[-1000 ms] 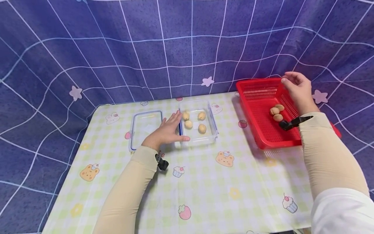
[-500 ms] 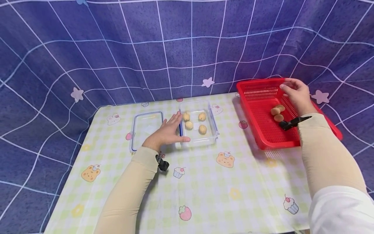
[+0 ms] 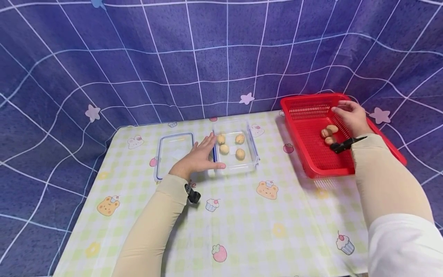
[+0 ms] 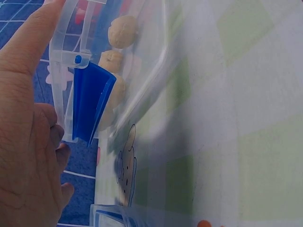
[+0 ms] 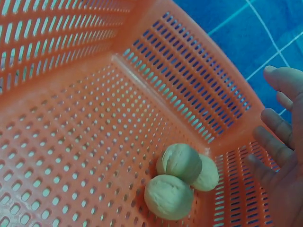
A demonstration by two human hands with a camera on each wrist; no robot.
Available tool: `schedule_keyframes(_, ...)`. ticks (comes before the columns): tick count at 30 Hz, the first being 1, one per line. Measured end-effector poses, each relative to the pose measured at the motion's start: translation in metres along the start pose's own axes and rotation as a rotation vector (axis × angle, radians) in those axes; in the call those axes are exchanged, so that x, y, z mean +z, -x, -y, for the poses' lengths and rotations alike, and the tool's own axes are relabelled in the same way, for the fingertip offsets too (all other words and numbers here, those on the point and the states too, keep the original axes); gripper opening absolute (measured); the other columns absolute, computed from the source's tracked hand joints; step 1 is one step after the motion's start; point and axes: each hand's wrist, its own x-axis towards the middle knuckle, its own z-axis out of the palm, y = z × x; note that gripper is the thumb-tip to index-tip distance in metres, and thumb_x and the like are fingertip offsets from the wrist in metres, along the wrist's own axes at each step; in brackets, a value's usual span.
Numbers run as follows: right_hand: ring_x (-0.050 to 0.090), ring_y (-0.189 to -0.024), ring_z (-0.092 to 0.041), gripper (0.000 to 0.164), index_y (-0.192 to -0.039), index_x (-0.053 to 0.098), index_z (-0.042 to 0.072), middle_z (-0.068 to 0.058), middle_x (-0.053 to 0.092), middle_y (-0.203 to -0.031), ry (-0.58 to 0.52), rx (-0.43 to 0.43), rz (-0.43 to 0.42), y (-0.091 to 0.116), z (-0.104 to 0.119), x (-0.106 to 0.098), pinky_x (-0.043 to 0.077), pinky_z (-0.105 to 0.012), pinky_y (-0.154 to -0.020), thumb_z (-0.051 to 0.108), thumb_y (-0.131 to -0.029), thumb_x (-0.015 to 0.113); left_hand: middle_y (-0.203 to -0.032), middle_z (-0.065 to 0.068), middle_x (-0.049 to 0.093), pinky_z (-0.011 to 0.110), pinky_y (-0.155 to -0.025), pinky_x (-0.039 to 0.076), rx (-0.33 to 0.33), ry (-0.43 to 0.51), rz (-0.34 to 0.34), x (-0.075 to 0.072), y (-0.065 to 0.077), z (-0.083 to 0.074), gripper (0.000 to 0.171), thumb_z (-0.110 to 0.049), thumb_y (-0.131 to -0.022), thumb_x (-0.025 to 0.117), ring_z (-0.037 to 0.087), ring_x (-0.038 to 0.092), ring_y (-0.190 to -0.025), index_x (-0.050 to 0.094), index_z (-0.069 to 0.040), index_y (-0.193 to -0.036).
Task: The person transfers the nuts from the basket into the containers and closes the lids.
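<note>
My left hand (image 3: 199,157) lies against the left side of a clear plastic box (image 3: 235,166), fingers extended along its rim and thumb at the near corner. Inside the box are several walnuts (image 3: 240,154). The left wrist view shows a blue latch flap (image 4: 92,101) hanging from the box next to the palm. Over the right part of a red plastic basket (image 3: 313,154) hovers my right hand (image 3: 352,117), fingers loosely bent and holding nothing. Three walnuts (image 5: 169,197) sit together on the basket floor, below and beside that hand, apart from the fingers.
A clear lid with a blue seal (image 3: 174,154) lies on the table left of the box, partly behind the left hand. The checked tablecloth (image 3: 249,231) covers the table. A blue curtain (image 3: 207,61) hangs along the back edge, near the basket.
My right hand has lowered a little toward the walnuts in the basket. The left hand stays at the box.
</note>
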Motion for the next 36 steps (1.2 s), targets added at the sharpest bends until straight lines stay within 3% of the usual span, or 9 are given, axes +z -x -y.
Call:
schedule_keyframes(4,0.053,-0.085,0.011,0.027,-0.118,0.059,0.019,0.033,0.055,-0.083,0.081,0.047,0.024,-0.001,-0.006,0.0,0.042,-0.007,-0.075,0.027,-0.095,0.07,-0.169,0.001,-0.012,0.057,-0.123,-0.003,-0.001,-0.008,0.0,0.001,0.0,0.0,0.124,-0.078,-0.08,0.064,0.017,-0.009,-0.155,-0.004,-0.015,-0.163)
schedule_keyframes(9,0.049,-0.088,0.01,0.061,-0.14,0.051,-0.002,0.028,0.054,-0.091,0.225,0.077,0.067,0.0,-0.012,-0.002,0.041,-0.009,-0.08,0.037,-0.096,0.068,-0.17,0.003,-0.011,0.057,-0.123,-0.002,0.002,-0.011,-0.003,0.001,0.001,0.0,0.123,-0.077,-0.081,0.063,0.017,-0.008,-0.155,-0.004,-0.015,-0.163)
schedule_keyframes(11,0.047,-0.088,0.01,0.067,-0.143,0.048,-0.005,0.022,0.056,-0.099,0.294,0.081,0.086,0.001,-0.014,-0.003,0.04,-0.01,-0.082,0.039,-0.096,0.066,-0.17,0.003,-0.01,0.057,-0.123,-0.002,0.002,-0.009,-0.005,0.0,0.001,0.0,0.123,-0.077,-0.081,0.063,0.017,-0.008,-0.155,-0.004,-0.015,-0.163)
schedule_keyframes(17,0.045,-0.088,0.006,0.065,-0.141,0.049,-0.006,0.002,0.06,-0.113,0.406,0.088,0.139,0.001,-0.022,-0.007,0.038,-0.013,-0.08,0.037,-0.096,0.066,-0.17,0.004,-0.01,0.058,-0.123,-0.003,0.009,-0.005,-0.009,0.0,0.002,0.0,0.123,-0.075,-0.081,0.065,0.017,-0.007,-0.155,-0.003,-0.014,-0.163)
schedule_keyframes(24,0.05,-0.11,-0.034,0.061,-0.138,0.047,-0.012,-0.035,0.052,-0.132,0.483,0.08,0.213,0.0,-0.028,-0.005,0.038,-0.02,-0.079,0.029,-0.097,0.065,-0.17,0.003,-0.01,0.059,-0.122,-0.003,0.021,0.001,-0.007,-0.001,0.002,0.0,0.123,-0.076,-0.081,0.064,0.018,-0.007,-0.155,-0.003,-0.016,-0.164)
schedule_keyframes(27,0.051,-0.112,-0.043,0.06,-0.136,0.047,-0.014,-0.039,0.051,-0.131,0.522,0.067,0.227,-0.002,-0.031,-0.005,0.041,-0.029,-0.084,0.027,-0.097,0.065,-0.17,0.003,-0.009,0.06,-0.122,-0.002,0.022,0.009,-0.008,-0.001,0.003,0.0,0.123,-0.076,-0.08,0.065,0.018,-0.007,-0.155,-0.002,-0.015,-0.164)
schedule_keyframes(32,0.05,-0.115,-0.049,0.059,-0.135,0.048,-0.016,-0.04,0.05,-0.131,0.595,0.063,0.248,-0.007,-0.038,-0.003,0.04,-0.053,-0.101,0.027,-0.097,0.064,-0.17,0.006,-0.008,0.06,-0.122,-0.001,0.021,0.016,-0.006,-0.001,0.003,-0.001,0.124,-0.077,-0.08,0.065,0.02,-0.005,-0.156,-0.001,-0.014,-0.163)
schedule_keyframes(36,0.052,-0.112,-0.048,0.058,-0.131,0.051,-0.016,-0.039,0.053,-0.13,0.608,0.08,0.248,-0.009,-0.04,-0.001,0.04,-0.056,-0.103,0.028,-0.097,0.063,-0.17,0.007,-0.007,0.061,-0.122,-0.001,0.019,0.012,-0.007,-0.002,0.003,-0.001,0.123,-0.076,-0.08,0.065,0.024,-0.003,-0.156,-0.001,-0.013,-0.163)
